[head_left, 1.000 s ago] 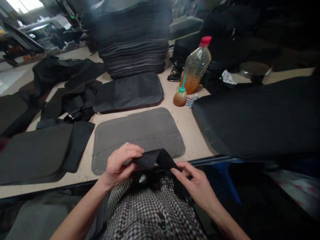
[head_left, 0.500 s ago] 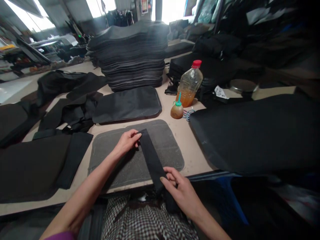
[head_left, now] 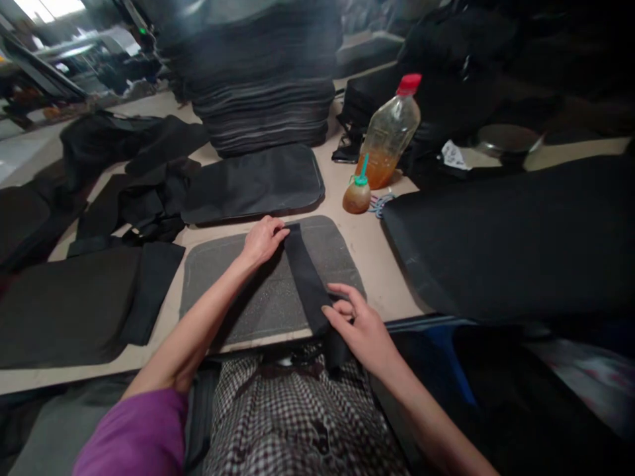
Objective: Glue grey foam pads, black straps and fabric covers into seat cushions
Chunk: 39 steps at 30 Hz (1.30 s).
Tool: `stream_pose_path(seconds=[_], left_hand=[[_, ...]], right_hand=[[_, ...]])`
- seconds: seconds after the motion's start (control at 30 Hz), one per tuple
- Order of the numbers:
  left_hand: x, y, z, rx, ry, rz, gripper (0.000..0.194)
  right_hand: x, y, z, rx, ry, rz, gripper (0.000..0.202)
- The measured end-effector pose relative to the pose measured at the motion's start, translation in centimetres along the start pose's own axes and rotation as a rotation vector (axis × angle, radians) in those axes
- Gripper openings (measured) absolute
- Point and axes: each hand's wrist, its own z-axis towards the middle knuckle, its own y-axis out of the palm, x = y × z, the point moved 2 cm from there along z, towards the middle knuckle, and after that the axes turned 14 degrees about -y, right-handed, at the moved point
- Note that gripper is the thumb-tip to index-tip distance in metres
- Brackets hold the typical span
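Observation:
A long black fabric strip (head_left: 303, 277) lies across a grey rounded panel (head_left: 238, 297) on the table. My left hand (head_left: 264, 240) pinches the strip's far end near the panel's upper edge. At the strip's near end, my right hand (head_left: 358, 324) has thumb and fingers at its right edge, loosely holding it. Below that hand the strip's tail hangs over the table edge toward the checked apron (head_left: 288, 416). Just beyond the panel lies a dark rounded piece (head_left: 255, 182).
A tall stack of black panels (head_left: 262, 109) stands behind. To the right are a red-capped bottle (head_left: 389, 135) of amber liquid, a small green-nozzled bottle (head_left: 357, 196) and a large black panel (head_left: 516, 238). Black fabric pieces (head_left: 69, 304) cover the left side.
The view has tilted downward, showing more of the apron and purple sleeve. My right hand's fingers have loosened and spread somewhat at the strip. My left hand keeps its pinch.

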Motion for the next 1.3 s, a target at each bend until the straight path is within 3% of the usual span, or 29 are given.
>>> stream_pose_path(seconds=[0.13, 0.3, 0.57, 0.87, 1.3], left_hand=[[0.1, -0.2, 0.3, 0.003, -0.014, -0.027, 0.015], [-0.2, 0.0, -0.1, -0.018, -0.009, -0.039, 0.014], [-0.7, 0.2, 0.9, 0.074, -0.020, -0.069, 0.014], [-0.8, 1.4, 1.3, 0.053, -0.019, 0.039, 0.017], [-1.3, 2.0, 1.1, 0.057, -0.006, 0.067, 0.017]], right_hand=[[0.2, -0.7, 0.0, 0.012, 0.032, -0.002, 0.049], [1.0, -0.4, -0.6, -0.070, 0.074, -0.016, 0.048], [1.3, 0.1, 0.6, -0.098, 0.028, -0.070, 0.046], [1.0, 0.0, 1.7, -0.188, -0.040, -0.363, 0.033], [1.0, 1.1, 1.6, -0.225, -0.070, -0.665, 0.031]])
